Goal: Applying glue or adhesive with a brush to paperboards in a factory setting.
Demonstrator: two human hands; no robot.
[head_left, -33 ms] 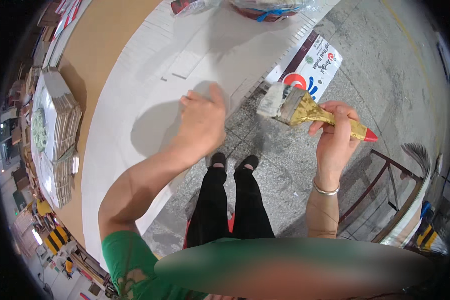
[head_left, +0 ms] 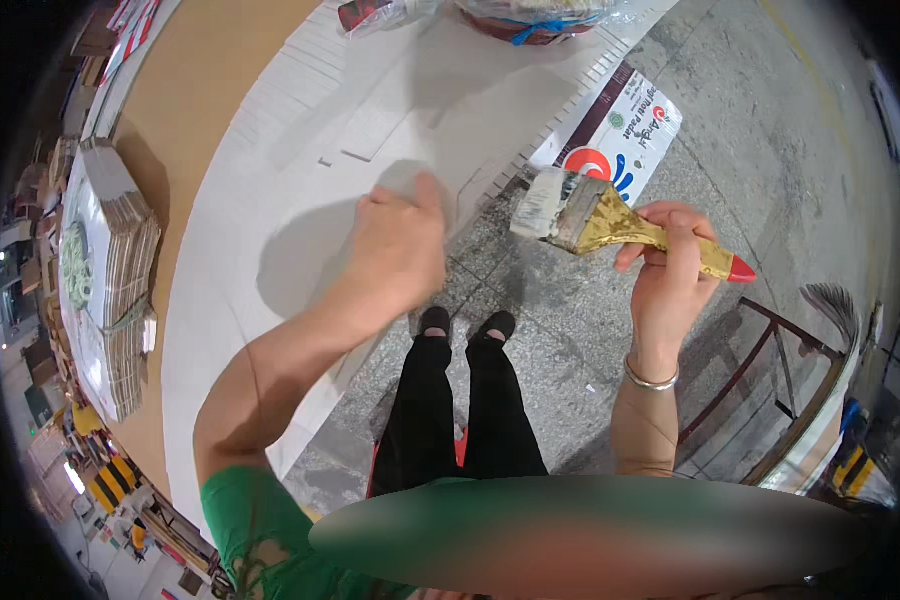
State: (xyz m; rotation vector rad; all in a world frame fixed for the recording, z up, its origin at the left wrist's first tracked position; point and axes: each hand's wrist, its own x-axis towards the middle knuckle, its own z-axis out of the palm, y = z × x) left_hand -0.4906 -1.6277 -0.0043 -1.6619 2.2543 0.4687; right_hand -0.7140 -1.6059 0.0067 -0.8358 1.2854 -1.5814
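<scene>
In my right hand (head_left: 670, 265) is a wide flat paintbrush (head_left: 600, 220) with a worn gold handle and a red tip. Its bristles, coated in something white, point left over the floor beside the table edge. My left hand (head_left: 398, 245) is over large white cardboard sheets (head_left: 220, 240), back upward. Its fingers are curled and one digit points away from me; whether anything is between them is hidden. Slotted cuts and narrow strips show in the sheets just beyond that hand.
A plastic-wrapped tub (head_left: 535, 28) with a blue tie stands at the far end. Tied flattened cartons (head_left: 120, 280) lie at left on brown board (head_left: 195, 80). A printed white carton panel (head_left: 638, 135) lies past the brush. A dark red metal frame (head_left: 735, 375) stands at right.
My left hand has shifted very slightly to the left. The brush has moved only a touch; my right hand keeps its grip.
</scene>
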